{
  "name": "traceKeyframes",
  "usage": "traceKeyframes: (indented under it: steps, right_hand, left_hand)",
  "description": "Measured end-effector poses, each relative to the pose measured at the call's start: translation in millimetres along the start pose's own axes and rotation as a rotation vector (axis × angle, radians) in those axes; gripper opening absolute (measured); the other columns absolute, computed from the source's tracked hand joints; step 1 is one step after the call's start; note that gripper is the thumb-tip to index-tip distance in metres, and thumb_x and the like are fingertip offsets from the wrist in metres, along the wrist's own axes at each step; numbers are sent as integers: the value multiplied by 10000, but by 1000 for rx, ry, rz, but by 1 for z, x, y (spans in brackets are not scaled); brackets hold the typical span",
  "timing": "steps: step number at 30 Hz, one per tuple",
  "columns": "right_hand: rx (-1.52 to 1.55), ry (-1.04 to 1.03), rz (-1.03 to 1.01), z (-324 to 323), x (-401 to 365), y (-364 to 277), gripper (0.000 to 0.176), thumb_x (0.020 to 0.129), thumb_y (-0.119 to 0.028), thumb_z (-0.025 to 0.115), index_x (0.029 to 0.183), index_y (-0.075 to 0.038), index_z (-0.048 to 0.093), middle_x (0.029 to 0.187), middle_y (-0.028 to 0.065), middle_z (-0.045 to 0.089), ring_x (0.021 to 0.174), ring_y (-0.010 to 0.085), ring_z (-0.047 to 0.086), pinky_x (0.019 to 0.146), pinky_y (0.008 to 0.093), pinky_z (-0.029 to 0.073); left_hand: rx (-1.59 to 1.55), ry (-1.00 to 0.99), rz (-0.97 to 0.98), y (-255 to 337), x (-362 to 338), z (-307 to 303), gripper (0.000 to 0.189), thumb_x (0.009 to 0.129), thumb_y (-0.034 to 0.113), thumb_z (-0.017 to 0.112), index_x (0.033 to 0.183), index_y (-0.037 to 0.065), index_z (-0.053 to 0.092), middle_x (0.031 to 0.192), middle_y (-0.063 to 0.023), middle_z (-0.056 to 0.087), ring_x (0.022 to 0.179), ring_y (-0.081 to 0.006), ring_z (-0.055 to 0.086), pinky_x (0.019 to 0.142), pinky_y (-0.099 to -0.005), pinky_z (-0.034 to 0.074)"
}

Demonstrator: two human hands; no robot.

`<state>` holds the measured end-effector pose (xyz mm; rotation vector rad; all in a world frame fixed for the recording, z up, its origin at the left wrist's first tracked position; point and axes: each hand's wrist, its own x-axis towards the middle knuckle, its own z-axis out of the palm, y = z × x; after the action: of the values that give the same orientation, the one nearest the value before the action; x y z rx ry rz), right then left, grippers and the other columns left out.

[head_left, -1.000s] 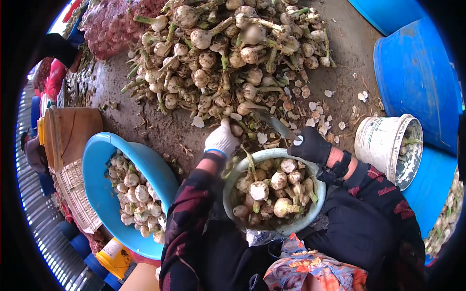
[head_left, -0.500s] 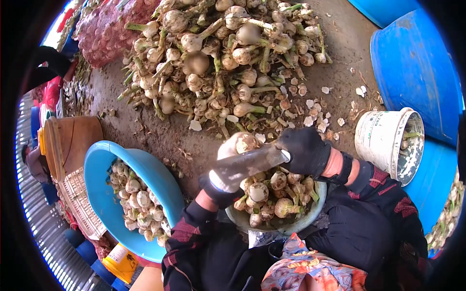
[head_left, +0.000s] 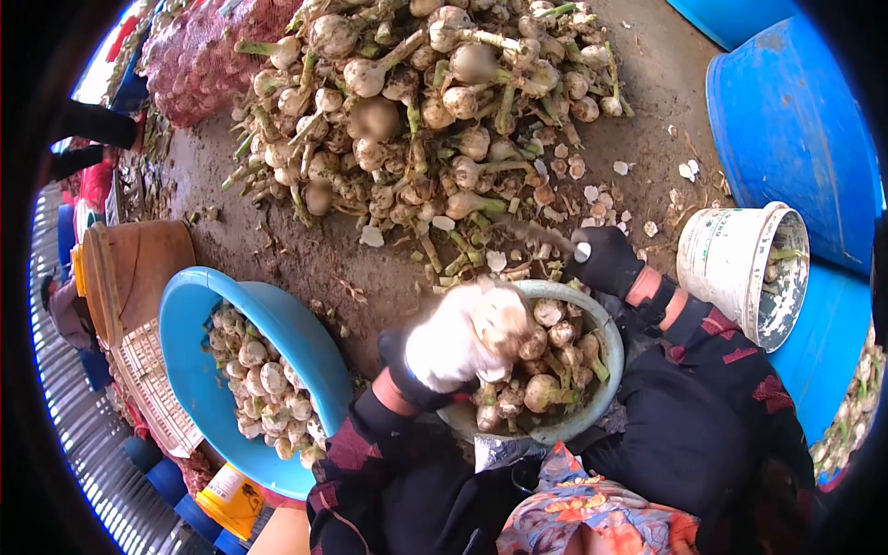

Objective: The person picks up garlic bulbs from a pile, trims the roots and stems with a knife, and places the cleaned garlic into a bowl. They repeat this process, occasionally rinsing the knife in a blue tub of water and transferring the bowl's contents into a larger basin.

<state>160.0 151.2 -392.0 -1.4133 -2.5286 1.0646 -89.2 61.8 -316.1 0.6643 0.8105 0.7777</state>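
Observation:
My left hand (head_left: 449, 342), in a white glove with a dark cuff, grips a garlic bulb (head_left: 500, 320) over the left rim of a round basin (head_left: 610, 356) on my lap. Garlic bulbs (head_left: 544, 392) with short stems lie in that basin. My right hand (head_left: 606, 262), in a black glove, is closed round the handle of a knife (head_left: 541, 235); its blade is blurred and points left, above the basin's far rim. The two hands are apart. A large heap of garlic with stems (head_left: 407, 120) lies on the ground ahead.
A light blue tub (head_left: 254, 465) with trimmed bulbs stands at the left, near a brown bucket (head_left: 148, 268). At the right are a white bucket (head_left: 717, 259) and blue barrels (head_left: 795, 120). A pink net sack (head_left: 208, 65) lies at the upper left.
My right hand has moved right and slightly down with the knife, whose blade no longer crosses my left hand. My left hand has shifted slightly, and its bulb is now lower and further right.

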Motion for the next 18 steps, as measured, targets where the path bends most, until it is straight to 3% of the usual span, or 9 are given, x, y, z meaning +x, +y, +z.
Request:
traceKeyframes:
  steps: [5, 6, 7, 11, 13, 14, 15, 17, 18]
  right_hand:
    - [470, 12, 110, -30, 4, -53, 281, 674, -276, 763, 748, -38, 633, 678, 109, 619, 617, 156, 617, 594, 309, 492]
    - [534, -30, 49, -38, 3, -67, 301, 662, -293, 776, 747, -43, 632, 683, 100, 624, 620, 153, 613, 597, 309, 491]
    - [599, -78, -12, -41, 2, -76, 321, 650, -309, 790, 747, -47, 631, 688, 90, 629, 623, 151, 610, 600, 309, 490]
    - [493, -141, -9, -31, 2, -76, 356, 627, -320, 822, 754, -51, 625, 694, 77, 625, 659, 133, 614, 605, 301, 488]
    - [982, -107, 253, -25, 1, -68, 259, 711, -243, 758, 755, -20, 633, 683, 28, 642, 597, 119, 603, 554, 259, 473]
    - [1052, -83, 319, -28, 1, -63, 225, 739, -219, 734, 774, -17, 642, 686, 21, 641, 580, 109, 596, 540, 241, 468]
    - [1122, -57, 385, -32, 1, -60, 193, 766, -196, 710, 794, -14, 651, 690, 14, 639, 563, 99, 589, 526, 223, 463]
    - [1206, -63, 402, -29, 0, -66, 186, 777, -192, 702, 825, -17, 660, 683, 15, 637, 562, 87, 580, 520, 215, 457]
    - [1287, -73, 417, -27, -1, -70, 183, 787, -188, 695, 855, -20, 669, 677, 16, 635, 561, 75, 570, 513, 207, 450]
  left_hand:
    - [265, 233, -172, -2, 8, 3, 269, 619, 9, 727, 855, 47, 603, 809, 18, 606, 759, -90, 570, 698, -241, 472]
    - [563, 312, -67, -16, 15, 5, 255, 635, 60, 736, 846, 49, 594, 785, -13, 618, 725, -117, 586, 681, -254, 484]
    - [929, 317, -27, -18, 18, 9, 304, 654, 116, 735, 911, 52, 585, 779, -70, 628, 702, -161, 608, 662, -281, 497]
    - [1062, 326, -18, -10, 16, 21, 543, 625, 110, 775, 1103, 51, 523, 874, -129, 659, 729, -183, 632, 648, -296, 508]
    - [-198, 239, -20, -1, 12, 19, 745, 660, -1, 739, 1299, 35, 358, 909, -150, 649, 738, -204, 642, 607, -279, 504]
    - [-334, 224, -70, 2, 11, 10, 998, 527, -4, 841, 1347, 2, 272, 1105, -184, 620, 835, -191, 620, 683, -297, 526]
    - [-353, 213, 163, -3, 15, 15, 822, 595, 8, 809, 1290, -13, 371, 1038, -155, 636, 837, -189, 619, 710, -279, 514]
    - [-225, 380, 252, -9, 18, 27, 575, 709, 31, 741, 1212, -25, 468, 970, -121, 638, 827, -181, 620, 743, -277, 502]
    - [-163, 383, 134, -13, 19, 23, 441, 767, 54, 688, 1160, -30, 505, 941, -109, 635, 818, -176, 621, 754, -280, 495]
